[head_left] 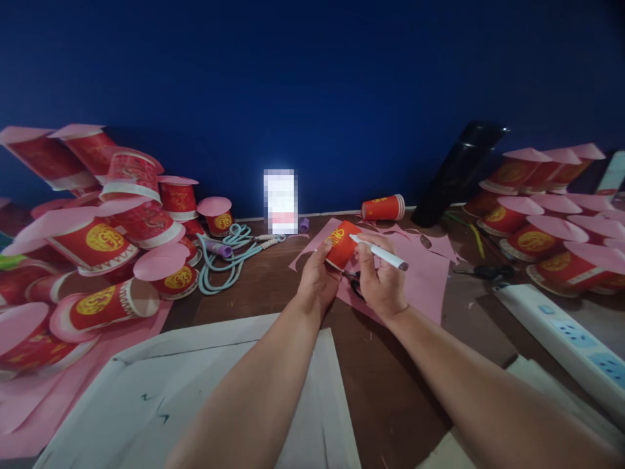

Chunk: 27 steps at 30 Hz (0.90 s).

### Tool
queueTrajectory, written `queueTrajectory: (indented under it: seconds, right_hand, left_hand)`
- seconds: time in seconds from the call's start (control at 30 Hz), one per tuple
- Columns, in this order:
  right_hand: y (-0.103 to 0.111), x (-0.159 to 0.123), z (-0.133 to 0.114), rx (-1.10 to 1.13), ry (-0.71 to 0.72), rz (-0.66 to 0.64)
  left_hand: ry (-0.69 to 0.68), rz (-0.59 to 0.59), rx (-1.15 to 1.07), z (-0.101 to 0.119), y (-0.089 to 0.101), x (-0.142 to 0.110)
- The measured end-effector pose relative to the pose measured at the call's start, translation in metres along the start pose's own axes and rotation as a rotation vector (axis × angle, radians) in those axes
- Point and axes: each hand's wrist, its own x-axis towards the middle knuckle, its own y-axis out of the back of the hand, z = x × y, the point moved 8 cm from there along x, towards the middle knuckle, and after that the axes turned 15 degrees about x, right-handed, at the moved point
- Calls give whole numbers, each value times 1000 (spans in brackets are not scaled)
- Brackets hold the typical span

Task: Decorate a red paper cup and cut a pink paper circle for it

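Note:
My left hand grips a red paper cup with yellow lettering on its side, tilted above the table. In my right hand is a white marker pen, its tip end close to or touching the cup's side; which of the two I cannot tell. Beneath both hands lie pink paper sheets with curved cut-outs. A pair of dark-handled scissors shows partly between the hands. Behind them, a stack of red paper cups rests on its side.
Red cups with pink paper discs crowd the left and right. A pale blue cord, a blurred bright screen, a black bottle, more scissors, a white power strip and large white paper surround the hands.

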Motion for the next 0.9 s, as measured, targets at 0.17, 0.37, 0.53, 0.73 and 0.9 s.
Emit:
queueTrajectory:
  seconds: [0.17,0.37,0.53,0.73,0.9]
  right_hand:
    - [5,0,2,40,-32,57]
    - [4,0,0,52,-44,43]
    - [3,-1,-4,26,-13,24]
    - [0,-2,-2,15,-17,-1]
    - [1,-2,-4,13,-5,7]
  left_hand:
    - [3,13,-39,3,1,-1]
    - [14,7,-46,4,-1,-2]
    - [10,10,-40,2,1,1]
    - [-9,-6,-19,2,0,1]
    - [-3,11,-15,2,1,-1]
